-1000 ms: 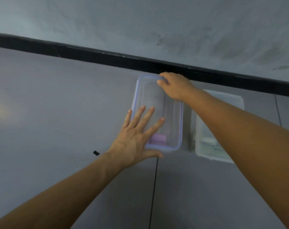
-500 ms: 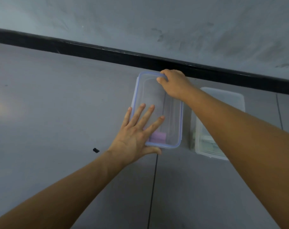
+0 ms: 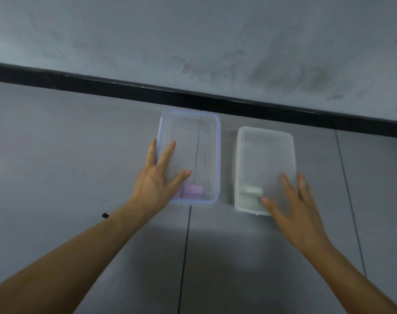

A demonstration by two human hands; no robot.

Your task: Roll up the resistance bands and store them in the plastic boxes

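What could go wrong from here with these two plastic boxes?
First, the left hand rests only on the near-left part of the blue-rimmed clear plastic box, so pressing there may tilt it. Second, the right hand lies over just the near corner of the white-rimmed clear plastic box, which might skid on the grey floor.

- Left hand (image 3: 157, 177): covers the lower left corner of the blue-rimmed box (image 3: 218, 155) and the left part of the purple roll (image 3: 194, 189) inside it.
- Right hand (image 3: 299, 211): blurred; covers the lower right corner of the white box (image 3: 237, 166); contact with the box cannot be told.
- Pale green roll (image 3: 253, 191): seen only through cloudy plastic; outline indistinct.
- Left forearm (image 3: 68, 264) and right forearm (image 3: 356, 275): cut off at the lower left and lower right of the frame.
- Small black object (image 3: 105, 215) on the floor (image 3: 57, 155), beside the left wrist: too small to identify.
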